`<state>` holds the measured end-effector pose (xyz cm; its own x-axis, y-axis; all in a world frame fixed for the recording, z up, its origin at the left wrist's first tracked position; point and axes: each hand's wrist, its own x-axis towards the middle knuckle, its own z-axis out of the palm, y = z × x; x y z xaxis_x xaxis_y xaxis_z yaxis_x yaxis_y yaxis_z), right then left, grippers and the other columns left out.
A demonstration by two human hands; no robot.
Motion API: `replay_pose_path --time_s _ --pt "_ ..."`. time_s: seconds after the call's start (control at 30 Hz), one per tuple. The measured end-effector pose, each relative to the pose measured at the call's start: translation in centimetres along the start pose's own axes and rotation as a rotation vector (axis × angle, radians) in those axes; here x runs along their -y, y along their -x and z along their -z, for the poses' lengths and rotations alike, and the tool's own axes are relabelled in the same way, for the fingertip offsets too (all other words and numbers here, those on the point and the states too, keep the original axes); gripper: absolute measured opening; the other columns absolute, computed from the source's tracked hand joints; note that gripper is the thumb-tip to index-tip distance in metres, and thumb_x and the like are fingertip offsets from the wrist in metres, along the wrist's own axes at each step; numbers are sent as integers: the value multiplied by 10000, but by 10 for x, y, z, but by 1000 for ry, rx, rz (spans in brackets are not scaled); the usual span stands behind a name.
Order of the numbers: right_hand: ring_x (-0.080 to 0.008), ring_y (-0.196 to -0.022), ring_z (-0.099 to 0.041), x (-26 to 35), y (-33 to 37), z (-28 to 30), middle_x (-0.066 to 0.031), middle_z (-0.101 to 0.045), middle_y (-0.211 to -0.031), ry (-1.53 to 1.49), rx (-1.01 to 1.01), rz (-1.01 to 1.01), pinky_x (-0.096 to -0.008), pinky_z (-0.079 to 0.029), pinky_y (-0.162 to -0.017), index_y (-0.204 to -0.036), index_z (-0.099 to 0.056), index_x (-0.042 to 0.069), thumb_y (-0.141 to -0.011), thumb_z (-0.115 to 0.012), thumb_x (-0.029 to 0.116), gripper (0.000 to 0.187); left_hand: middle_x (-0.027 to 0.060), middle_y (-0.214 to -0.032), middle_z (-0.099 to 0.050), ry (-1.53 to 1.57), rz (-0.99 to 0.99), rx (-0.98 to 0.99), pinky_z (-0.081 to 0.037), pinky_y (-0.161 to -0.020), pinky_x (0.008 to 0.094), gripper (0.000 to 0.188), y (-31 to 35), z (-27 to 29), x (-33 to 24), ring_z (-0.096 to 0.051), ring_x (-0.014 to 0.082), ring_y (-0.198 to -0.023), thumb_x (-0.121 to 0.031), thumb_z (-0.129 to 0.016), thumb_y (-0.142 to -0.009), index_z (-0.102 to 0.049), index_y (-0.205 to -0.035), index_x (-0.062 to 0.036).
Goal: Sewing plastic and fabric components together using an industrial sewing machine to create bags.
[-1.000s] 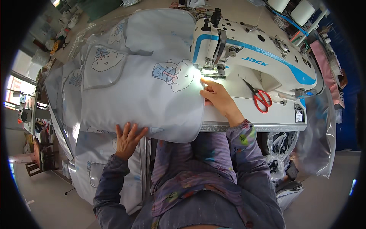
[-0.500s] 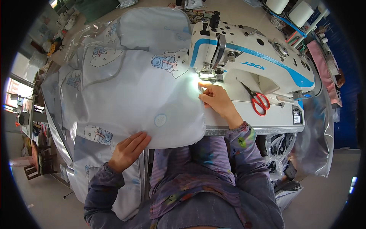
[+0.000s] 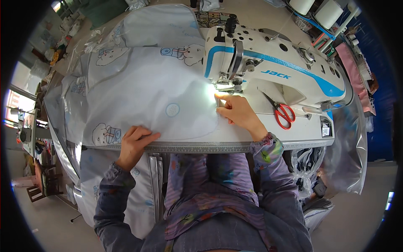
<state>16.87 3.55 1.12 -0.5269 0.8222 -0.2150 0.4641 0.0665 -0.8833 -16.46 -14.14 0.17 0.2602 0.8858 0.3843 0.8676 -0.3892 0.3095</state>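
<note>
The pale printed fabric (image 3: 147, 92) is swinging further round under the sewing machine (image 3: 268, 67), the left hand (image 3: 134, 143) now pressing its near edge flat, the right hand (image 3: 237, 113) pinching it beside the needle

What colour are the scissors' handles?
Red; the scissors lie on the sewing machine bed, head view.

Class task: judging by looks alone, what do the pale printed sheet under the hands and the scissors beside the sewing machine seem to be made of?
Sheet: probably thin woven fabric, matte, since it drapes and creases softly over the table edge. Scissors: glossy red handles, likely plastic; the blades look like dull grey metal.
</note>
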Motion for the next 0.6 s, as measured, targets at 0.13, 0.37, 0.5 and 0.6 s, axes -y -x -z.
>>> replay_pose_path --time_s 0.13,0.37,0.5,0.6 --pt "-82 -460 -508 -5 0 0 -23 -573 -599 99 -39 47 -268 -451 -469 -1352 -656 65 -922 -620 107 434 74 -935 -642 -72 -89 -27 -565 -940 410 403 -15 -4 15 -636 294 -905 50 -644 -707 -792 -1043 -117" --pt "-100 -447 -512 -8 -3 -1 -34 -568 -581 178 -72 98 -282 -451 -476 -1368 -655 120 -915 -554 72 467 21 -930 -630 -136 -54 -19 -576 -809 361 406 -35 -6 14 -632 233 -922 -34 -667 -731 -776 -1100 -162" --pt "-103 -444 -515 -10 -4 -2 -35 -567 -572 186 -82 95 -287 -453 -476 -1376 -649 129 -903 -543 60 490 -5 -935 -609 -237 -60 3 -563 -724 338 446 -38 -8 4 -617 207 -919 -58 -668 -727 -758 -1148 -175" --pt "-102 -447 -523 -11 -3 -4 -31 -569 -565 180 -95 105 -288 -454 -478 -1362 -658 123 -902 -540 65 478 -25 -936 -585 -280 -24 49 -561 -699 332 466 -36 -9 -7 -599 190 -912 -74 -666 -744 -741 -1187 -197"
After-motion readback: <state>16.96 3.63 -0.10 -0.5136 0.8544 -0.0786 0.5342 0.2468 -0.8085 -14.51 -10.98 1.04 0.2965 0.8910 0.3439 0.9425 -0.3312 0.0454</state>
